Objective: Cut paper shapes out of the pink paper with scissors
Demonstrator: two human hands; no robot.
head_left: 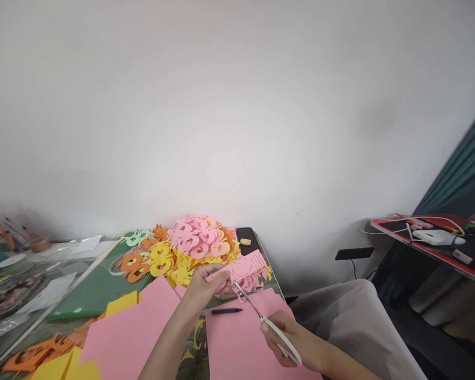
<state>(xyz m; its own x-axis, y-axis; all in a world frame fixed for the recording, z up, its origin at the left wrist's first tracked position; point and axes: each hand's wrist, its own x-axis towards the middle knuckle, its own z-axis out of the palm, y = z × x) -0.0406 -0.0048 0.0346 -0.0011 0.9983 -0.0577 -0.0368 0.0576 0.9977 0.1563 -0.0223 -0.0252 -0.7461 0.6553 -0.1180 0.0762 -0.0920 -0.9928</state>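
Between the thumb and fingers of my left hand (pixel 209 282) is a strip of pink paper (pixel 245 266) with curved outlines drawn on it. My right hand (pixel 287 338) grips white-handled scissors (pixel 275 330). The scissor blades point up and left, their tips at the lower edge of the strip; whether they touch the paper I cannot tell. Below the hands lie a large pink sheet (pixel 237 343) and a dark pen (pixel 226 311) across its upper left part. Behind the strip rises a heap of pink cut-outs with heart-shaped holes (pixel 193 237).
Yellow cut-outs (pixel 161 258) and orange ones (pixel 135 265) lie left of the heap. A phone (pixel 247 235) bears a small tan block (pixel 245 242). More pink sheets (pixel 130 332) cover the left front. A green mat (pixel 91 293) lies farther left. A red-edged table (pixel 431 245) stands right.
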